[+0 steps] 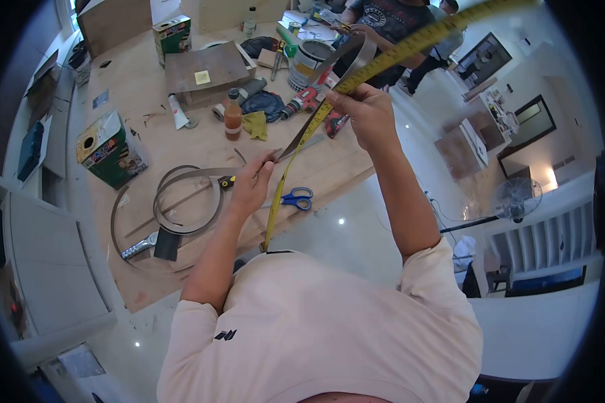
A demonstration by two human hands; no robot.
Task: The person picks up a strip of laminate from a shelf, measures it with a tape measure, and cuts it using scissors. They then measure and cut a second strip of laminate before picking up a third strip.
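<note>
My right hand (366,114) is raised over the table's right side, thumb and fingers closed on a yellow tape measure blade (410,48) and a long brown-grey edging strip (191,174). From there the blade runs up to the upper right and down toward my waist. Lower and to the left, my left hand (251,181) pinches the same strip, which lies along the blade between my hands. The rest of the strip is coiled on the table. Blue-handled scissors (298,199) lie just right of my left hand, blades partly hidden.
The wooden worktable (343,164) holds a utility knife (140,246), an orange bottle (232,117), a red drill (304,101), a bucket (310,57) and a green box (111,149). A person (393,27) stands beyond the table. A fan (517,199) stands at right.
</note>
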